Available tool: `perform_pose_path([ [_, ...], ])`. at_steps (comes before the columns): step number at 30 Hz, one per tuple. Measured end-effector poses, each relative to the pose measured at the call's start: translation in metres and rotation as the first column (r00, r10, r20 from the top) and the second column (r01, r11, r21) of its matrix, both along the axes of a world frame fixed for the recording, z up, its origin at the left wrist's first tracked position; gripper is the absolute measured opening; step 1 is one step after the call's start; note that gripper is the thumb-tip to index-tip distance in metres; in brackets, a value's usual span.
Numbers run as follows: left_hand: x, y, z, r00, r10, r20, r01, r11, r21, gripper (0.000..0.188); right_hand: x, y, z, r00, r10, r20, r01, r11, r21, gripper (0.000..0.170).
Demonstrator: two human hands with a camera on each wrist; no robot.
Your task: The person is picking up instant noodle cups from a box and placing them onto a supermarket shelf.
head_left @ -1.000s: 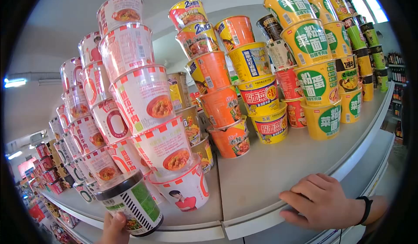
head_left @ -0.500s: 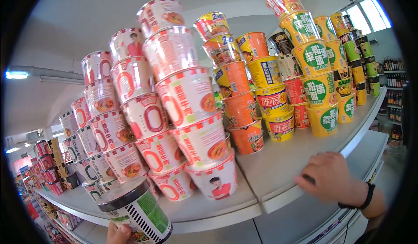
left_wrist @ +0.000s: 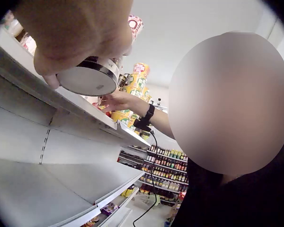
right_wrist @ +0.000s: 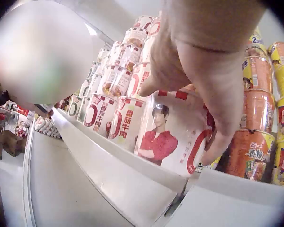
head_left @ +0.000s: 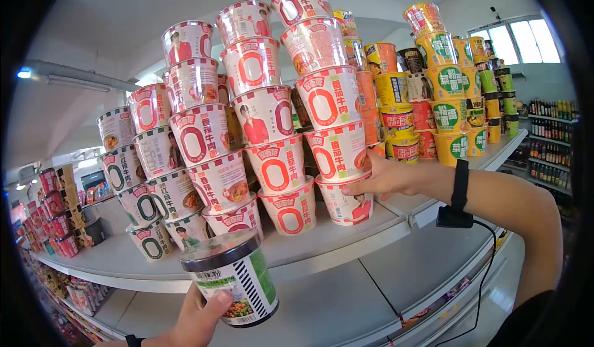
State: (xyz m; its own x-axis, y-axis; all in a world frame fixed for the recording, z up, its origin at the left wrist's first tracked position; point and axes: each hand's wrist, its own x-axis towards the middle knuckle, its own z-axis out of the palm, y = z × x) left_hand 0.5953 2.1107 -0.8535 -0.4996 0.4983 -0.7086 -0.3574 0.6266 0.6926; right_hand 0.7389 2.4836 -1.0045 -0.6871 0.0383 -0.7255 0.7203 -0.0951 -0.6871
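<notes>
My left hand (head_left: 199, 317) holds a noodle cup with a black rim and a green-and-white label (head_left: 244, 285), tilted, in front of the shelf edge. Its thumb lies across the label; the pale base (left_wrist: 87, 81) shows in the left wrist view. At the right-hand front column of white-and-red noodle cups, my right hand (head_left: 393, 175) curves round the side of the bottom cup (head_left: 343, 206). The thumb lies near that cup's upper rim. In the right wrist view the hand (right_wrist: 199, 52) spans this cup (right_wrist: 189, 127), which bears a printed figure in red; other cups stand on top.
Tall columns of white-and-red cups (head_left: 266, 124) line the shelf (head_left: 365, 232). Orange and yellow cups (head_left: 448, 115) stand farther right. Below is a lower shelf (head_left: 322, 297). Bottle racks (head_left: 550, 139) stand at the far right, and a cable (head_left: 492, 273) hangs from the right wrist.
The view has shifted left along the shelf. My right hand has moved from above the shelf's front edge to the white-and-red column. The left hand still holds the green-labelled cup.
</notes>
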Motion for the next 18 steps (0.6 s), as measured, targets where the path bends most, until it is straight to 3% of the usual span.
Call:
perform_pose_path([
  [3,-0.001,-0.011,0.009,1.0,0.026,0.009,-0.026,0.999,0.024,0.08,-0.008,-0.014,-0.023,0.997,-0.063,0.045,0.061,0.998,0.035,0.114],
  [5,0.001,-0.014,0.018,0.999,-0.013,-0.047,0.016,0.998,0.057,0.045,-0.009,-0.012,-0.022,0.998,-0.025,0.06,0.023,0.999,0.033,0.11],
  [10,-0.013,-0.014,0.013,0.989,-0.078,-0.125,0.073,0.996,-0.045,0.043,-0.004,-0.004,-0.023,0.997,0.049,0.052,-0.052,0.997,0.064,0.102],
  [12,-0.017,-0.01,0.005,0.981,-0.13,-0.142,0.119,0.99,-0.081,0.042,0.0,-0.001,-0.025,0.993,0.022,-0.114,-0.018,0.999,0.043,0.096],
  [15,-0.018,-0.006,-0.015,0.996,-0.013,-0.088,0.02,0.996,0.085,0.043,0.0,0.008,-0.033,0.989,0.051,-0.14,-0.043,0.997,0.059,0.094],
  [18,-0.025,-0.001,-0.028,0.999,-0.042,-0.027,0.045,0.996,0.083,0.048,0.005,0.017,-0.049,0.983,0.047,-0.177,-0.034,0.997,0.076,0.092],
])
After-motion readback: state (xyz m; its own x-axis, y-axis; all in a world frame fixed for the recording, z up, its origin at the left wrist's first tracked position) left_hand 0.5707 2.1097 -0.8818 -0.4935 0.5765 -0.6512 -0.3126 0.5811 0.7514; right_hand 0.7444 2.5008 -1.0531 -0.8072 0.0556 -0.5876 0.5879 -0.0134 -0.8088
